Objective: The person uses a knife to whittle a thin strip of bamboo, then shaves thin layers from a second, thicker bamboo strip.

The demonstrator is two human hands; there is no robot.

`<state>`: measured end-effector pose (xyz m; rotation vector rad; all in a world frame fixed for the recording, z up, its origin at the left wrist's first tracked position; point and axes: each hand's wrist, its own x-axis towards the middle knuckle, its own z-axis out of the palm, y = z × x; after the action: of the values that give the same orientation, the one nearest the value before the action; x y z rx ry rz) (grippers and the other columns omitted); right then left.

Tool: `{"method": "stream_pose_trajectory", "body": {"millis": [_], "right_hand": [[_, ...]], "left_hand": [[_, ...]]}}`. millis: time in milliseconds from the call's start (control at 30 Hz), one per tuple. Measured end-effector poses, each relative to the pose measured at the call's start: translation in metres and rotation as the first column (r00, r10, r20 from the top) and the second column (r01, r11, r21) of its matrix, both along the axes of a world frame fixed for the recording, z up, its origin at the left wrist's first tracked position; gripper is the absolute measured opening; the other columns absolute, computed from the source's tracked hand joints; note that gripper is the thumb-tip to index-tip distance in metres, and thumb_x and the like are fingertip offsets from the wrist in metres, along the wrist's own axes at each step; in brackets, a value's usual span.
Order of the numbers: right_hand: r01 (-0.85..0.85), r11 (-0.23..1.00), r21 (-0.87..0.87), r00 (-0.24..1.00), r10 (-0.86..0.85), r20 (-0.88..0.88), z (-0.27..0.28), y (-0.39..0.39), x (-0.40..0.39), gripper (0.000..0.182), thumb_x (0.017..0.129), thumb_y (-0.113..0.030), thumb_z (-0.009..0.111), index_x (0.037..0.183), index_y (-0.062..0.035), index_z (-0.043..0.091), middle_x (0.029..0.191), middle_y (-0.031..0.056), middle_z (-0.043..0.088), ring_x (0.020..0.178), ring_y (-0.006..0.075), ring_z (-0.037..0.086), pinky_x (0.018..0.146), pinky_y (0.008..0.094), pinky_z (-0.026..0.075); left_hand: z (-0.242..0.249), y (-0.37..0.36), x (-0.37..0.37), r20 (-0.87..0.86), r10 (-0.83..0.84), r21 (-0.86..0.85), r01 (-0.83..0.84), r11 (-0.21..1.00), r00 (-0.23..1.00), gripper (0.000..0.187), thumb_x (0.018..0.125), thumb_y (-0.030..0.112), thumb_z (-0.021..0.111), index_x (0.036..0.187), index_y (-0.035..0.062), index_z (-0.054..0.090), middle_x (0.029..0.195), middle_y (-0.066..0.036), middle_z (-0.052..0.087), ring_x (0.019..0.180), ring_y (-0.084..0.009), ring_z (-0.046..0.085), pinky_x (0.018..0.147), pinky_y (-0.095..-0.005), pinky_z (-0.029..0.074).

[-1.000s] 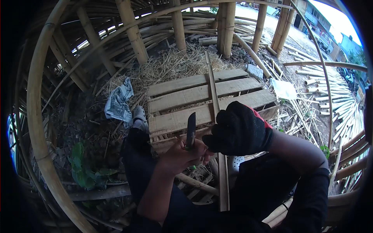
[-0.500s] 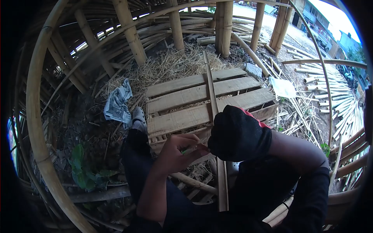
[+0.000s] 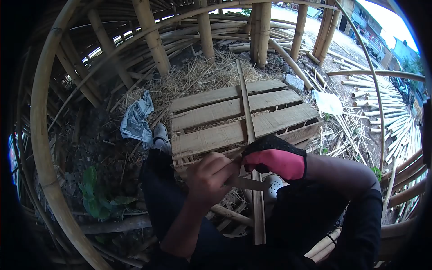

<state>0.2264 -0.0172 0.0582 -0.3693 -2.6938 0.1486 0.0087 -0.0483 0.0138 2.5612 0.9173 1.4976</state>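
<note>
My left hand, bare, is closed with its fingers bent. A short, flat brown strip sticks out from it to the right, passing below my other hand. My right hand wears a black and pink glove and is curled into a fist right beside the left fingertips. What lies inside that fist is hidden. Under both hands runs a long split bamboo strip, lying lengthwise over a wooden slatted crate and down between my legs.
Dry straw and a crumpled printed sheet lie around the crate. Upright bamboo poles stand behind it. A curved bamboo pole rises at the left. Many cut bamboo lengths are spread out at the right.
My right hand has rolled over, bringing the glove's pink side into view, and dropped slightly. My left hand has turned and moved right, and the brown strip now shows beyond its fingers.
</note>
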Motion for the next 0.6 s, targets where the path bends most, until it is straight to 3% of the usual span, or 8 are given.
{"method": "stream_pose_trajectory", "body": {"millis": [33,67,233,300,400,433,500,600], "right_hand": [[0.086,0.838,-0.539,0.988,-0.140,-0.061,0.001,-0.007,0.000,0.019,0.092,-0.013,0.055,0.104,-0.0016,0.063,0.088,0.0074,0.061,0.076,0.0184,0.059,0.068,0.0311,0.048],[0.089,0.407,-0.909,0.957,-0.287,-0.034,0.001,-0.013,0.000,0.023,0.097,-0.011,0.049,0.114,-0.0008,0.061,0.093,0.0056,0.060,0.077,0.0143,0.058,0.070,0.0289,0.047],[-0.051,0.488,-0.871,0.944,-0.262,-0.202,-0.003,-0.016,-0.011,0.028,0.101,-0.016,0.045,0.118,0.0000,0.060,0.092,0.0016,0.058,0.078,0.0097,0.056,0.069,0.0251,0.046],[0.155,0.326,-0.933,0.892,-0.452,-0.010,0.019,-0.024,-0.019,0.029,0.102,-0.020,0.045,0.111,0.0002,0.064,0.088,0.0053,0.062,0.080,0.0155,0.061,0.070,0.0294,0.049],[0.244,0.691,-0.680,0.942,-0.334,-0.001,0.021,-0.019,-0.012,0.025,0.098,-0.021,0.053,0.103,-0.0009,0.066,0.088,0.0110,0.066,0.084,0.0252,0.067,0.073,0.0357,0.053],[0.246,0.688,-0.682,0.942,-0.336,0.001,0.017,-0.015,-0.009,0.025,0.098,-0.021,0.053,0.103,-0.0009,0.066,0.088,0.0110,0.066,0.084,0.0252,0.067,0.073,0.0357,0.053],[0.124,0.990,-0.070,0.991,-0.126,-0.033,0.007,-0.005,-0.004,0.021,0.092,-0.017,0.065,0.104,0.0002,0.067,0.094,0.0145,0.065,0.080,0.0258,0.067,0.072,0.0335,0.055],[0.115,0.988,-0.105,0.993,-0.115,0.006,0.006,-0.003,-0.002,0.022,0.090,-0.019,0.068,0.101,0.0010,0.067,0.096,0.0162,0.065,0.082,0.0296,0.068,0.072,0.0351,0.056]], "left_hand": [[-0.002,-0.001,0.003,0.051,0.061,0.078,-0.065,0.995,0.997,0.019,0.061,-0.003,0.075,0.078,0.0008,0.069,0.075,-0.005,0.064,0.068,-0.0222,0.063,0.060,-0.0329,0.052],[-0.004,-0.002,0.006,0.053,0.064,0.079,-0.068,0.995,0.997,0.019,0.061,-0.003,0.075,0.078,0.0008,0.069,0.075,-0.005,0.064,0.068,-0.0222,0.063,0.060,-0.0329,0.052],[-0.019,0.000,0.017,0.255,0.156,0.101,-0.187,0.977,0.954,0.018,0.063,0.001,0.074,0.079,0.0039,0.067,0.075,-0.005,0.060,0.061,-0.0192,0.062,0.053,-0.0310,0.048],[-0.014,0.004,0.010,0.257,0.081,0.067,-0.101,0.993,0.963,0.014,0.066,-0.001,0.074,0.077,0.0012,0.066,0.075,-0.006,0.061,0.061,-0.0182,0.061,0.053,-0.0298,0.048],[-0.008,0.004,0.004,0.242,0.002,0.012,-0.005,1.000,0.970,0.010,0.070,-0.002,0.075,0.075,-0.0011,0.065,0.075,-0.006,0.062,0.060,-0.0154,0.060,0.053,-0.0274,0.047],[-0.008,0.003,0.004,0.227,-0.001,-0.004,0.002,1.000,0.974,0.010,0.071,-0.001,0.075,0.074,-0.0007,0.065,0.075,-0.006,0.062,0.058,-0.0136,0.060,0.052,-0.0263,0.046],[-0.011,0.000,0.006,0.213,0.013,-0.091,0.006,0.996,0.977,0.010,0.072,0.001,0.075,0.074,0.0001,0.065,0.073,-0.006,0.062,0.059,-0.0128,0.060,0.052,-0.0257,0.046],[-0.002,-0.003,0.003,0.135,0.046,-0.315,-0.002,0.949,0.990,0.009,0.073,0.005,0.073,0.078,0.0008,0.066,0.072,-0.007,0.062,0.060,-0.0160,0.061,0.055,-0.0281,0.048]]}}
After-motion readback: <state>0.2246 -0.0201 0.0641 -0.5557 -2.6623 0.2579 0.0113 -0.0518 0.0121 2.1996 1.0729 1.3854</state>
